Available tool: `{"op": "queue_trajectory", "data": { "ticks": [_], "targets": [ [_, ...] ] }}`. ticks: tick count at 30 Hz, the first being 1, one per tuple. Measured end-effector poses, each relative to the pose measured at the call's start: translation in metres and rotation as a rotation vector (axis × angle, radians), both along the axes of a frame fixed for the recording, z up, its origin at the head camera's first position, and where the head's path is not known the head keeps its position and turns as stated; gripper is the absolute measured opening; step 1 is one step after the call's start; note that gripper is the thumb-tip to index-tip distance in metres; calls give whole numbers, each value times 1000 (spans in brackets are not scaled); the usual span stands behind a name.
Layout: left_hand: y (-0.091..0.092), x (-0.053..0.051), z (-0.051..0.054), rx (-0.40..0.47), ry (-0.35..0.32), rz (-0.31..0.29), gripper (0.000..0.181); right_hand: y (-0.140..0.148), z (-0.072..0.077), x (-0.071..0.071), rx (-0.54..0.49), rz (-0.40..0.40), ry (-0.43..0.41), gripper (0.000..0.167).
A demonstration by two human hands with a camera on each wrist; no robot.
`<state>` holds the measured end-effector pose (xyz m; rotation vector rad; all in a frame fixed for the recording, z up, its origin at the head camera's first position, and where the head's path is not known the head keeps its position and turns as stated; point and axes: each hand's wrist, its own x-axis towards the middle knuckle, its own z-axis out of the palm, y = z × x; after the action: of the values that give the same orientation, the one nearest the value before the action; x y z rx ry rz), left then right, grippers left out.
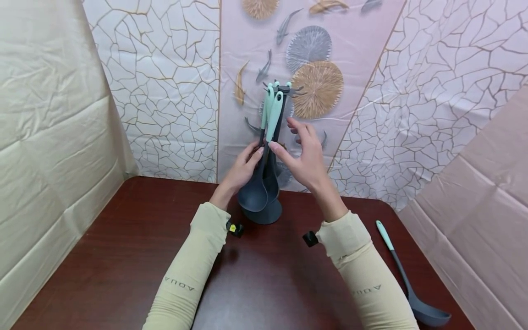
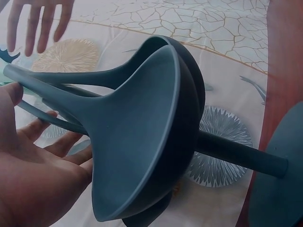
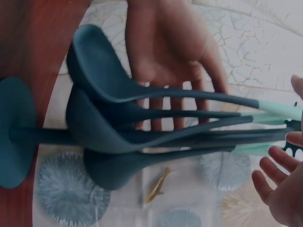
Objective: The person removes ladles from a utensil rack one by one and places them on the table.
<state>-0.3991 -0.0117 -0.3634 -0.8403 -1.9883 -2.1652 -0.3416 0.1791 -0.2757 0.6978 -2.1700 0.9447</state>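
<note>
A dark grey-blue utensil stand (image 1: 264, 216) rises near the table's back edge, with several mint-handled utensils hanging around its post. In front hangs a ladle (image 1: 252, 198), bowl down; another deep-bowled utensil (image 3: 97, 125) hangs beside it. My left hand (image 1: 241, 169) is at the left of the bunch, its thumb against a dark handle and its spread fingers behind the utensils, fairly straight in the right wrist view. To the right of the handles is my right hand (image 1: 307, 158), fingers spread and nothing held; its thumb is close to the front ladle's handle, contact unclear.
On the table's right side lies another ladle-like utensil (image 1: 400, 266), mint handle pointing away. The brown table (image 1: 264, 284) meets a patterned cloth backdrop (image 1: 165, 91) just behind the stand. Plain cloth (image 1: 53, 137) hangs at the left, with more at the right.
</note>
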Motion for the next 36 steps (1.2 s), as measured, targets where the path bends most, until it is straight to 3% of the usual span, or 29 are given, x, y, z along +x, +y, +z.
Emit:
{"op": "queue_trajectory", "data": {
  "ticks": [8,15,36],
  "targets": [
    [1,-2,0,9,-12,-19,50,-17,14,-4,-139,55,-5,51],
    [1,-2,0,8,-4,-18,51,-27,22,-4,-213,69,-21,42],
    [0,0,0,-6,25,5,49,-41,20,-10,-254,69,-59,29]
  ]
}}
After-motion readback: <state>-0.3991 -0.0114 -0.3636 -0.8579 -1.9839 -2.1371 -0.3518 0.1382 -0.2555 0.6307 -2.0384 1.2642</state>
